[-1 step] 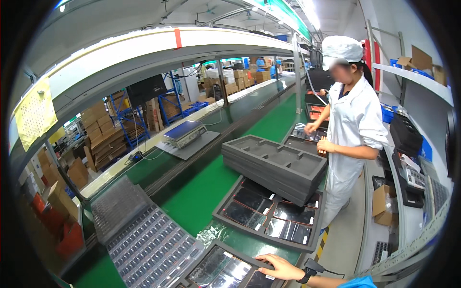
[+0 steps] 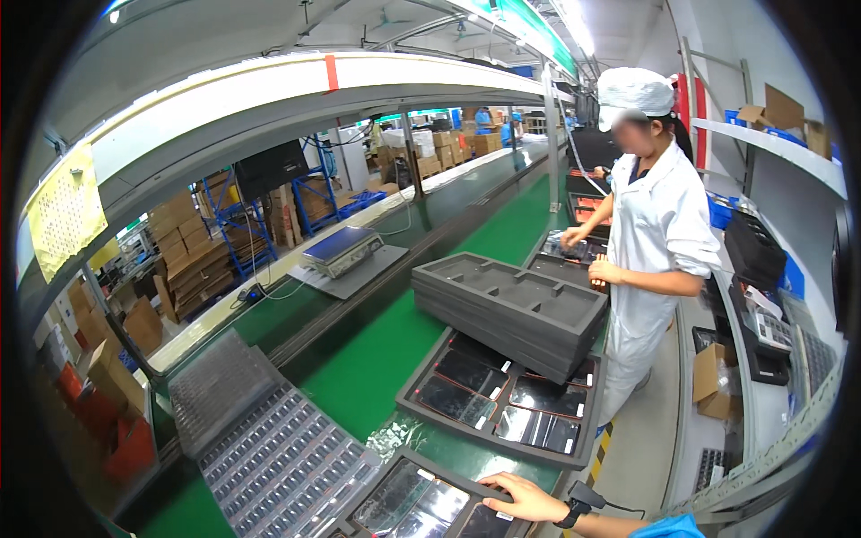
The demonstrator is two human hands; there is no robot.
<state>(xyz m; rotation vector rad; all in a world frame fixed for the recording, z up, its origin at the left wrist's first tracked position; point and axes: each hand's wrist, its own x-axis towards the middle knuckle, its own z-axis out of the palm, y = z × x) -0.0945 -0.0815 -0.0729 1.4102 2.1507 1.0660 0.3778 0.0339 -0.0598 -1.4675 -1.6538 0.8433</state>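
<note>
My right hand reaches in from the lower right, a black band on its wrist. Its fingers are stretched out and rest on the rim of the near black foam tray, close to a dark glossy flat panel with a white label. That tray holds several such panels, and the lower edge of the picture cuts it off. My left hand is out of view. Beyond lies a second foam tray of similar panels, partly covered by a skewed stack of foam trays.
Left on the green conveyor belt lies a clear plastic tray of small parts, beside another clear tray. A scale stands across the belt. A co-worker in white handles things at a farther tray. Shelving lines the right.
The co-worker's hand over the farther tray has shifted slightly left. My right hand stays on the near foam tray.
</note>
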